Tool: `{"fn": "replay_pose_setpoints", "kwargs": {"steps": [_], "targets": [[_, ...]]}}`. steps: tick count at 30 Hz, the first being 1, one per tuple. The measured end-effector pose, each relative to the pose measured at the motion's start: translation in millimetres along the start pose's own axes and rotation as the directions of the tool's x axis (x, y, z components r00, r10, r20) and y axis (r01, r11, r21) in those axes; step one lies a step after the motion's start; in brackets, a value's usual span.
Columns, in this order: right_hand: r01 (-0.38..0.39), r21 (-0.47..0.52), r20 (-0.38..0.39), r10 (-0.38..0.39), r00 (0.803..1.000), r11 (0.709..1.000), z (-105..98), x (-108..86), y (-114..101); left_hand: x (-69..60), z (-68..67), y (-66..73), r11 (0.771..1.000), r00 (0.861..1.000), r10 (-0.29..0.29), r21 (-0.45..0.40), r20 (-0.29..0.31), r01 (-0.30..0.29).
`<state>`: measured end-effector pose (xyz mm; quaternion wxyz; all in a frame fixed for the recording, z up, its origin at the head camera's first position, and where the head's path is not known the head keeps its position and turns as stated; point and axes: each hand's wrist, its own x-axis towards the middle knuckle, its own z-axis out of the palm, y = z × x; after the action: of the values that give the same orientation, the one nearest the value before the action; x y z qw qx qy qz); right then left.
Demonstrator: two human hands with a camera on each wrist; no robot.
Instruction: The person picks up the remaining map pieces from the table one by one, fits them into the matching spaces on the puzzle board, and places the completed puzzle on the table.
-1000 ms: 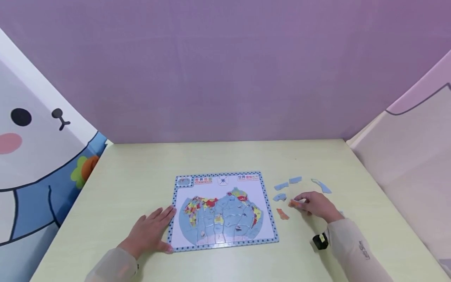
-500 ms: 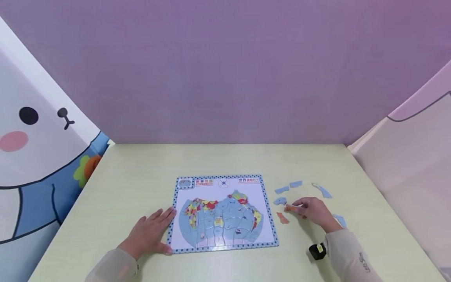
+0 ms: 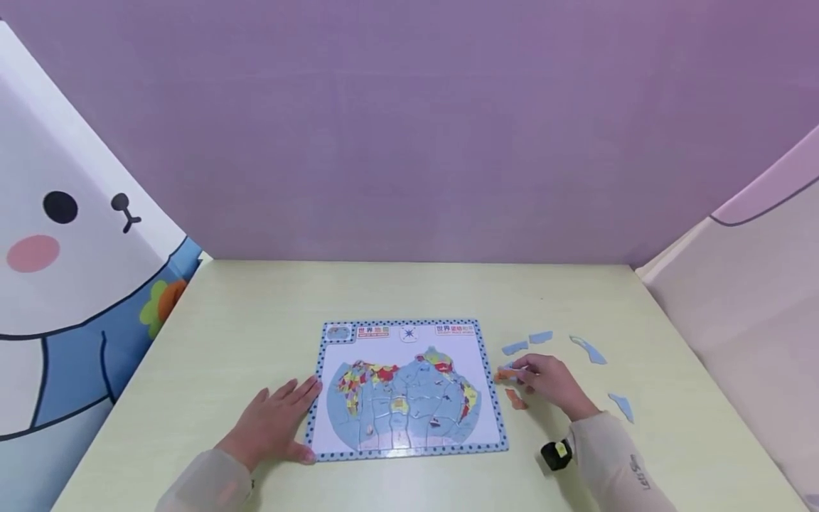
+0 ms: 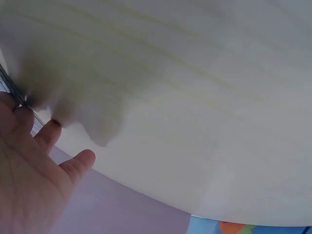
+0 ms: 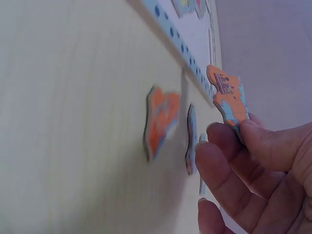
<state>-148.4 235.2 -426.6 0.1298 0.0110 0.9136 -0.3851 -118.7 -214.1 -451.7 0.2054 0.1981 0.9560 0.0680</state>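
Observation:
In the head view a world map puzzle board (image 3: 409, 341) lies on the table, its lower map area filled with joined pieces. My left hand (image 3: 271, 421) rests at the board's left edge with fingers spread. Beside the right edge, my right hand (image 3: 553, 384) pinches an orange piece (image 3: 505, 373) between thumb and fingers. In the right wrist view that orange and blue piece (image 5: 229, 95) is held above the table, near the dotted border. Another orange piece (image 3: 515, 399) lies just below it in the head view. The left wrist view shows my left hand (image 4: 31, 170) against the board's edge.
Two small blue pieces (image 3: 515, 348) (image 3: 540, 337) lie right of the board's upper part. Farther right are a long blue piece (image 3: 589, 350) and another blue piece (image 3: 621, 407). A purple partition (image 3: 409, 142) stands behind the table.
My right hand has moved left with the orange piece, up to the board's right edge. The blue piece at far right has come out from behind the wrist. My left hand has stayed in place.

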Motion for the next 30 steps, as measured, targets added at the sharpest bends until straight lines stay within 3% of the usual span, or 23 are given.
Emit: {"fn": "replay_pose_setpoints", "kwargs": {"steps": [9, 15, 20, 30], "targets": [[0.002, 0.177, 0.05, -0.011, 0.999, 0.984, 17.9, 15.4, -15.2, -5.1, 3.9, -5.6, 1.0, 1.0, 0.01, -0.012, 0.013, -0.01], [-0.039, 0.157, 0.016, 0.037, 0.999, 0.987, 32.0, 22.2, -32.3, -4.6, 7.6, -6.6, 0.999, 0.999, 0.042, -0.006, -0.023, -0.042], [-0.074, 0.237, 0.002, 0.075, 0.997, 0.969, 44.2, 26.9, -43.4, -3.6, 10.3, -7.9, 0.998, 0.997, 0.061, -0.008, -0.039, -0.061], [-0.023, 0.295, -0.004, 0.026, 1.0, 0.955, 60.6, 41.9, -66.9, -2.0, 8.4, -7.9, 0.997, 0.997, 0.072, 0.024, -0.027, -0.071]]}}
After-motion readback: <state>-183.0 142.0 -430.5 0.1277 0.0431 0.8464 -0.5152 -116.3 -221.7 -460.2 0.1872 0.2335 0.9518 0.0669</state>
